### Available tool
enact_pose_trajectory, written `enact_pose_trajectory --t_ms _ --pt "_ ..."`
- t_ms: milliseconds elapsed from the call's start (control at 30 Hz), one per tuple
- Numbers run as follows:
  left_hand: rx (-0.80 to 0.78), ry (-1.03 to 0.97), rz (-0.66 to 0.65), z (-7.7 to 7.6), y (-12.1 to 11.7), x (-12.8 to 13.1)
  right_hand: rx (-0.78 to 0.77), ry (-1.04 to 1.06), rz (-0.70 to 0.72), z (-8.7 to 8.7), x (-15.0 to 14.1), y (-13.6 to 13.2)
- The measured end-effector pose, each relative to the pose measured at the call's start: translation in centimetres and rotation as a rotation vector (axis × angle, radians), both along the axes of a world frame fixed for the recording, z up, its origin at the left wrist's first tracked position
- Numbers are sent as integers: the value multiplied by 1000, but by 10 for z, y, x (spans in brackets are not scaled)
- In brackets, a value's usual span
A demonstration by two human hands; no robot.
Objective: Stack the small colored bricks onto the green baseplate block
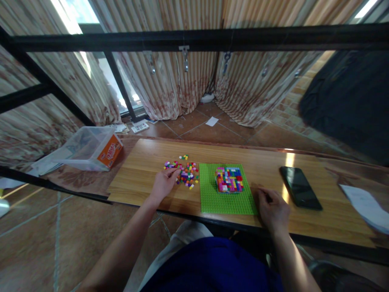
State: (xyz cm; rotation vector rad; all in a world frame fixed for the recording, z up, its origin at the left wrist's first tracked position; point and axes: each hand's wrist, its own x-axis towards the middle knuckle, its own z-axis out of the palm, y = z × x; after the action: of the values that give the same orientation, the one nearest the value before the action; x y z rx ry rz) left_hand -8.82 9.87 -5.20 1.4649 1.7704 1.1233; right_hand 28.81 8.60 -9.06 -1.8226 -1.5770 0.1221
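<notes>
My left hand (165,183) reaches into a spread of small loose toy bricks (187,175) in many colours on the wooden table. Its thumb and fingertips are pinched together at the left side of the pile, and whatever lies between them is too small to make out. A green studded baseplate (209,202) lies to the right of the pile. On it stands a low block of multicoloured bricks (229,180), with an uneven top. My right hand (272,207) rests curled on the table beside the baseplate's right edge, with no object visible in its fingers.
A black phone (300,187) lies right of my right hand, and white paper (364,207) at the far right. A clear plastic bin (88,148) with an orange label stands left of the wooden table (130,178). A black metal bar (206,39) crosses in front of curtains.
</notes>
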Motion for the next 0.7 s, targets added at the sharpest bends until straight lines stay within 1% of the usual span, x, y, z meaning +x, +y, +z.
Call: enact_pose_trajectory --t_ms 133,233,300,400,433,500,600,700 --pt "-20 -6 -15 -4 -3 -4 13 15 -3 -1 0 0" --pt "36 -30 -25 -8 -8 -1 20 24 3 1 -2 0" --pt "89 -55 -59 -8 -10 7 24 22 11 2 -3 0" --pt "142 -97 -153 -6 -9 28 28 18 16 4 -4 -1" --pt "137 -110 -195 -4 -8 37 28 19 16 4 -4 -1" --pt "134 -145 -235 0 -3 55 33 29 16 3 -4 -1" --pt "132 -180 -257 6 5 80 44 53 21 3 -4 0" --pt "125 -164 -282 13 11 99 45 58 23 3 -5 0"
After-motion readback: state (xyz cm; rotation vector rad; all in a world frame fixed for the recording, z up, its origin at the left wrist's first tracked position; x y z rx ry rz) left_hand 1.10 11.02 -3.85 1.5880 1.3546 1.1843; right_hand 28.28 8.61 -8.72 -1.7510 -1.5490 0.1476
